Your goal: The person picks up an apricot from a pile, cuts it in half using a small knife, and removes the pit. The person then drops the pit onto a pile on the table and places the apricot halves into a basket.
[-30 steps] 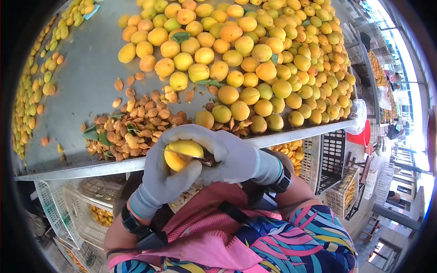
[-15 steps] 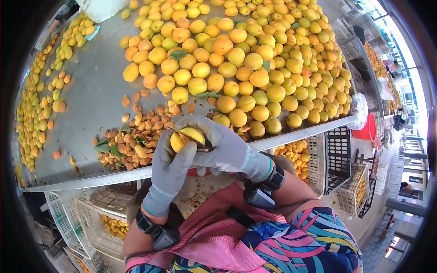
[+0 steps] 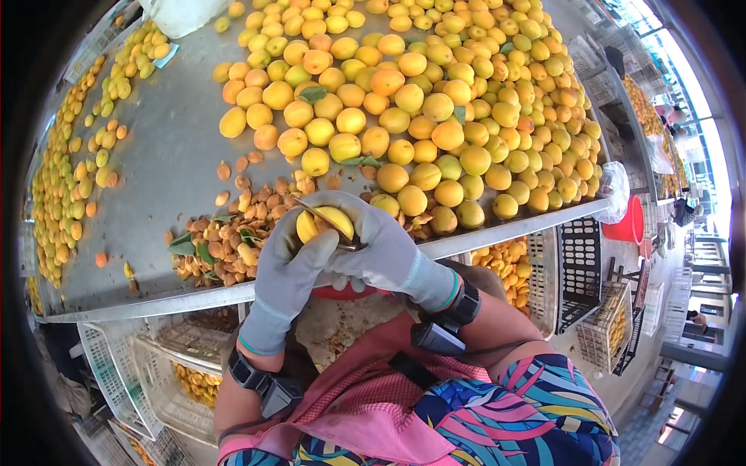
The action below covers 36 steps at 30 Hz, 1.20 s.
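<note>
Both my hands wear grey gloves and meet above the table's front edge. My left hand [image 3: 286, 272] is closed around a yellow apricot [image 3: 336, 219], its thumb pressed on the fruit's near side. A thin, dark knife blade [image 3: 325, 219] lies diagonally across the apricot. My right hand [image 3: 381, 239] is closed at the blade's lower end and also touches the fruit; its grip on the handle is mostly hidden. Just beyond my left hand is a pile of brown apricot pits [image 3: 233, 237] with a few green leaves.
Many whole apricots [image 3: 435, 132] cover the metal table [image 3: 171, 132], with more along its left side. Below the edge stand crates of apricot pieces [image 3: 501, 264], a black crate [image 3: 579, 260] and a white crate [image 3: 116, 373]. A red bucket [image 3: 625, 221] is at right.
The view has shifted slightly, and my hands sit a little further right in it. The apricot has turned slightly against the blade, showing more of its yellow side.
</note>
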Each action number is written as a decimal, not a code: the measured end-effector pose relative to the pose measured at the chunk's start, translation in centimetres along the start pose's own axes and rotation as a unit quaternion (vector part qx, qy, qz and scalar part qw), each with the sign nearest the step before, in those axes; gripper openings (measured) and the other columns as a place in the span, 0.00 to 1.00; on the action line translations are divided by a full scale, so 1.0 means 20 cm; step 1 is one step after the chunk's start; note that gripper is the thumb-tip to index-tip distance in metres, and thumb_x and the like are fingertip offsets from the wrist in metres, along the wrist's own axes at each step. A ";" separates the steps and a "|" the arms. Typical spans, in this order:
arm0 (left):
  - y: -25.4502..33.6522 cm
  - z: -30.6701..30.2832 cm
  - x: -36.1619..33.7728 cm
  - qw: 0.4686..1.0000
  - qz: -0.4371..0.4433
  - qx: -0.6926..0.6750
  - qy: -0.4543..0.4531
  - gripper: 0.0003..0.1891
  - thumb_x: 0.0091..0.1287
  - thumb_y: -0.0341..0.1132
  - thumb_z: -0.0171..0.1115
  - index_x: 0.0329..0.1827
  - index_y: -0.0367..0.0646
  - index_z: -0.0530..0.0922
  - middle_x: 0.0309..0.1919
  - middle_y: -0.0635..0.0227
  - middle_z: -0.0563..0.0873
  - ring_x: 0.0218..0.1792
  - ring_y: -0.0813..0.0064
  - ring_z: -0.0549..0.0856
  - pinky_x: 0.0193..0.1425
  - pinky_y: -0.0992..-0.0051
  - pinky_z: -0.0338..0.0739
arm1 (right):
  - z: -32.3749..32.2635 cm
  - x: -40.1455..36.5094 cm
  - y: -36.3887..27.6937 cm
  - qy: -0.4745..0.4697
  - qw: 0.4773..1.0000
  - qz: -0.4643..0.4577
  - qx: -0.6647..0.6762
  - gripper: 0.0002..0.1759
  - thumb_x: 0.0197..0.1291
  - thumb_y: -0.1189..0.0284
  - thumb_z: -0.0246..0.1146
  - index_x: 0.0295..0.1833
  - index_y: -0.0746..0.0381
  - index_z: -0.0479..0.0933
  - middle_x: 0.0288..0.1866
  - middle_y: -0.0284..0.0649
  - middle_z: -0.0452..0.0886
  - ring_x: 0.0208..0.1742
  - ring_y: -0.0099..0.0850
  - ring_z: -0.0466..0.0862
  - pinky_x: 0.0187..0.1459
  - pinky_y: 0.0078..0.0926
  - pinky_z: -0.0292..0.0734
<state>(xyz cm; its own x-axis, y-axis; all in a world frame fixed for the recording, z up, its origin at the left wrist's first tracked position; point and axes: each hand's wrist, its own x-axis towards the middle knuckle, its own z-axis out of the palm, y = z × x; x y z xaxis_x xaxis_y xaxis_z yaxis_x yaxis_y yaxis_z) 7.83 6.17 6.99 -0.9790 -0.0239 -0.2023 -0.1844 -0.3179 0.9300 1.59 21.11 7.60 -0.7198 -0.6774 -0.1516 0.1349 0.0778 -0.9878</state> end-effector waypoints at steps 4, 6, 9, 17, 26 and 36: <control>-0.04 -0.03 0.03 0.998 0.032 -0.012 0.054 0.19 0.70 0.40 0.60 0.58 0.38 0.72 0.45 0.68 0.81 0.40 0.80 0.80 0.46 0.79 0.76 | 0.03 -0.03 -0.04 -0.007 0.992 0.053 0.112 0.29 0.54 0.73 0.68 0.61 0.63 0.66 0.39 0.39 0.80 0.31 0.26 0.82 0.29 0.22 0.77; -0.04 -0.06 0.03 0.994 -0.010 -0.097 0.053 0.21 0.72 0.41 0.58 0.63 0.39 0.69 0.50 0.68 0.80 0.46 0.80 0.79 0.52 0.77 0.76 | 0.07 -0.05 -0.09 -0.007 0.978 0.055 0.199 0.27 0.59 0.75 0.64 0.63 0.65 0.64 0.29 0.34 0.79 0.20 0.19 0.78 0.15 0.14 0.70; -0.07 -0.02 0.02 0.992 0.028 -0.115 0.034 0.23 0.72 0.39 0.57 0.67 0.40 0.67 0.53 0.67 0.79 0.50 0.80 0.77 0.56 0.76 0.74 | 0.03 -0.04 -0.13 0.036 0.978 0.077 0.193 0.28 0.60 0.75 0.63 0.64 0.65 0.62 0.28 0.35 0.79 0.20 0.19 0.78 0.16 0.14 0.71; -0.08 -0.03 0.03 0.951 0.013 -0.309 -0.024 0.25 0.73 0.29 0.52 0.72 0.40 0.59 0.67 0.58 0.69 0.67 0.63 0.72 0.69 0.65 0.68 | -0.03 -0.05 -0.06 0.040 0.967 0.099 0.231 0.36 0.63 0.70 0.61 0.74 0.59 0.53 0.34 0.37 0.80 0.19 0.20 0.78 0.14 0.14 0.70; -0.03 -0.09 0.01 0.969 0.049 -0.223 0.093 0.21 0.74 0.26 0.48 0.69 0.42 0.62 0.64 0.58 0.71 0.63 0.63 0.75 0.68 0.64 0.70 | -0.05 -0.02 -0.12 0.025 0.968 0.196 0.157 0.42 0.64 0.60 0.60 0.77 0.59 0.46 0.27 0.39 0.79 0.18 0.24 0.79 0.14 0.18 0.70; -0.11 -0.08 0.01 0.961 0.059 -0.251 0.095 0.20 0.71 0.30 0.55 0.66 0.42 0.67 0.60 0.60 0.76 0.59 0.66 0.78 0.66 0.65 0.71 | -0.03 0.10 -0.14 0.310 0.911 -0.197 0.187 0.33 0.69 0.73 0.51 0.75 0.65 0.46 0.21 0.34 0.74 0.15 0.18 0.69 0.17 0.17 0.63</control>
<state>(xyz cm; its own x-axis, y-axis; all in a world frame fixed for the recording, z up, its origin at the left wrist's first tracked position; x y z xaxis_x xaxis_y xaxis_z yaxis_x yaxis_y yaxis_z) 8.24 5.36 4.37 -0.9480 -0.2462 -0.2015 0.0390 -0.7185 0.6944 -0.74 20.00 10.03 -0.9931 -0.0458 0.1075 -0.0790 -0.4148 -0.9065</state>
